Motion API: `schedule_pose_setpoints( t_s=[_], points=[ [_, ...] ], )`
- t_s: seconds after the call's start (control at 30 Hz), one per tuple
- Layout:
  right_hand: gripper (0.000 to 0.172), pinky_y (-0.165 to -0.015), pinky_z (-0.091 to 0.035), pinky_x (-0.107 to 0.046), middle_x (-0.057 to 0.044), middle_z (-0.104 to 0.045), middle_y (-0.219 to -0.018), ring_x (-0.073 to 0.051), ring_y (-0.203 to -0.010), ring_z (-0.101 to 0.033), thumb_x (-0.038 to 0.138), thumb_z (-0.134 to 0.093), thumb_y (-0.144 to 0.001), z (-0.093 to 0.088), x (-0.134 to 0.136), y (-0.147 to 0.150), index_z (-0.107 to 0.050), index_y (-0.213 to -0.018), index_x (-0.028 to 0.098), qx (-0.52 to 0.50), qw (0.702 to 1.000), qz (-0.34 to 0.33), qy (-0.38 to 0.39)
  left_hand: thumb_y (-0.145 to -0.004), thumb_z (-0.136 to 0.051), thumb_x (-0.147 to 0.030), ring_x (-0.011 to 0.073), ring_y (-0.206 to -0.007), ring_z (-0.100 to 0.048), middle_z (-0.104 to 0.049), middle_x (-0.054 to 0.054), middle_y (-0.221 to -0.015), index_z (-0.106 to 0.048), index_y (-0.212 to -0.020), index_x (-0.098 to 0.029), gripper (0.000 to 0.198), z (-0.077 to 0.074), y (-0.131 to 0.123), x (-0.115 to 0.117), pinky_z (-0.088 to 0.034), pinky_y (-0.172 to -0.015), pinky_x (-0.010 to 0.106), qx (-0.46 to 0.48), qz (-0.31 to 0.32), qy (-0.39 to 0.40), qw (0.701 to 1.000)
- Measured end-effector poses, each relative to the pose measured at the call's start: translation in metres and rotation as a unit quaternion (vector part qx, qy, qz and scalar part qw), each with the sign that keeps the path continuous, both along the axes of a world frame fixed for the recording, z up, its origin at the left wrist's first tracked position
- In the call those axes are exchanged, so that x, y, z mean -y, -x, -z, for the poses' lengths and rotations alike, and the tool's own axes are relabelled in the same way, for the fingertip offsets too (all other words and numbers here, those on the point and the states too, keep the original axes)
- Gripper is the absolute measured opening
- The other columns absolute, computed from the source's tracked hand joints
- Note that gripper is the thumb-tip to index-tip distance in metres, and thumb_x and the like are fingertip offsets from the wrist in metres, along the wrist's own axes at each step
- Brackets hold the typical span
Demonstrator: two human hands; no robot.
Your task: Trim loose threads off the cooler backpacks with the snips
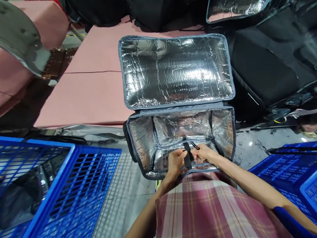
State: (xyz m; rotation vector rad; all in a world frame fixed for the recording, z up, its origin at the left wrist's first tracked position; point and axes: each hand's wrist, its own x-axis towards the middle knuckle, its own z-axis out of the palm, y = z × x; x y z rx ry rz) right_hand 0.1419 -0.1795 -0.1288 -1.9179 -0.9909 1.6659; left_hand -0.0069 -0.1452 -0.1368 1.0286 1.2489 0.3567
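Note:
An insulated cooler bag (142, 143) with crinkled silver foil lining and grey-blue piping stands open in front of me. Its foil-lined lid (176, 70) is folded back, away from my body. Inside the bag, a black strap (188, 155) runs upright between my hands. My left hand (176, 161) pinches the strap's left side, fingers closed. On the other side my right hand (205, 152) is closed around a thin black tool (195, 145), which looks like small snips; its tip points up and left, beside the strap. Fingers partly hide the tool's exact form.
A pink-covered table (88, 92) lies beyond the bag. Black bags (270, 56) are piled at right and along the back. Blue plastic crates stand at left (76, 171) and right (302, 183). A grey machine arm (6, 29) juts in at upper left.

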Motion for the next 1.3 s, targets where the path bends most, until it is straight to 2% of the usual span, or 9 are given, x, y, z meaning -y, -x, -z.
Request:
schedule_pose_setpoints(
  t_s=[0.13, 0.23, 0.37, 0.5, 0.77, 0.97, 1.07, 1.17, 1.3],
  points=[
    [0.023, -0.033, -0.026, -0.018, 0.003, -0.047, -0.038, -0.007, -0.032, -0.038, 0.024, -0.051, -0.070, 0.003, 0.002, 0.008, -0.046, -0.049, 0.017, -0.054, 0.998, 0.034, 0.005, -0.062, -0.060, -0.028, 0.0158, -0.071, -0.057, -0.063, 0.003, -0.073, -0.065, -0.071, -0.015, 0.016, -0.008, 0.005, 0.003, -0.043, -0.061, 0.024, -0.040, -0.051, -0.085, 0.994],
    [0.017, -0.034, -0.025, -0.017, 0.005, -0.043, -0.038, -0.006, -0.033, -0.036, 0.021, -0.051, -0.066, 0.004, 0.003, 0.013, -0.046, -0.051, 0.018, -0.060, 0.995, 0.080, -0.011, -0.062, -0.062, -0.029, 0.0167, -0.077, -0.057, -0.065, 0.003, -0.076, -0.067, -0.068, -0.017, 0.014, -0.019, 0.012, 0.013, -0.044, -0.067, 0.025, -0.021, -0.037, -0.142, 0.989],
    [0.016, -0.036, -0.027, -0.018, 0.005, -0.043, -0.040, -0.006, -0.035, -0.037, 0.024, -0.047, -0.066, 0.005, 0.003, 0.016, -0.042, -0.052, 0.019, -0.069, 0.988, 0.132, -0.034, -0.063, -0.063, -0.031, 0.0122, -0.055, -0.053, -0.062, 0.001, -0.061, -0.070, -0.069, -0.016, 0.018, -0.029, 0.015, 0.026, -0.042, -0.053, 0.022, 0.026, 0.023, -0.104, 0.994],
    [0.016, -0.038, -0.026, -0.018, 0.007, -0.040, -0.043, -0.005, -0.039, -0.035, 0.027, -0.051, -0.061, 0.005, 0.003, 0.016, -0.041, -0.052, 0.019, -0.087, 0.984, 0.144, -0.056, -0.072, -0.055, -0.031, 0.0083, -0.040, -0.044, -0.056, -0.002, -0.052, -0.069, -0.087, -0.014, 0.027, -0.022, 0.006, 0.021, -0.034, -0.042, 0.020, -0.056, 0.006, -0.085, 0.995],
    [0.013, -0.038, -0.023, -0.019, 0.007, -0.038, -0.041, -0.005, -0.037, -0.031, 0.027, -0.048, -0.059, -0.001, 0.003, 0.015, -0.042, -0.051, 0.019, -0.085, 0.984, 0.149, -0.050, -0.072, -0.059, -0.022, 0.0132, -0.058, -0.057, -0.062, -0.001, -0.066, -0.057, -0.101, -0.016, 0.029, 0.000, -0.005, 0.007, -0.041, -0.057, 0.022, -0.176, -0.003, -0.159, 0.971],
    [0.017, -0.037, -0.024, -0.019, 0.006, -0.038, -0.041, -0.006, -0.036, -0.032, 0.031, -0.046, -0.067, -0.004, 0.000, 0.018, -0.045, -0.055, 0.018, -0.040, 0.991, 0.112, -0.053, -0.079, -0.056, -0.028, 0.0207, -0.086, -0.060, -0.063, 0.010, -0.102, -0.061, -0.100, -0.019, 0.024, -0.025, -0.005, 0.025, -0.042, -0.070, 0.028, -0.312, 0.114, -0.295, 0.896],
    [0.025, -0.040, -0.027, -0.020, 0.004, -0.043, -0.045, -0.007, -0.039, -0.037, 0.036, -0.046, -0.073, -0.007, -0.004, 0.018, -0.046, -0.057, 0.018, 0.013, 0.995, 0.068, -0.069, -0.070, -0.064, -0.027, 0.0243, -0.087, -0.058, -0.065, 0.012, -0.090, -0.061, -0.104, -0.015, 0.036, -0.033, -0.008, 0.030, -0.041, -0.066, 0.027, -0.275, 0.116, -0.215, 0.930],
    [0.027, -0.049, -0.034, -0.022, 0.001, -0.054, -0.057, -0.012, -0.051, -0.049, 0.043, -0.049, -0.076, -0.018, -0.002, 0.006, -0.056, -0.071, 0.017, 0.093, 0.990, 0.010, -0.102, -0.071, -0.059, -0.027, 0.0159, -0.062, -0.056, -0.063, 0.006, -0.072, -0.065, -0.088, -0.012, 0.023, -0.034, -0.006, 0.025, -0.036, -0.052, 0.022, -0.125, 0.084, -0.064, 0.986],
    [0.032, -0.070, -0.038, -0.027, -0.005, -0.063, -0.085, -0.019, -0.079, -0.058, 0.039, -0.049, -0.081, -0.036, 0.012, -0.013, -0.053, -0.106, 0.020, 0.211, 0.963, -0.060, -0.154, -0.063, -0.064, -0.028, 0.0073, -0.045, -0.046, -0.061, 0.003, -0.063, -0.066, -0.077, -0.010, 0.023, -0.030, 0.004, 0.014, -0.030, -0.044, 0.019, 0.094, 0.002, 0.126, 0.988]
  ],
)
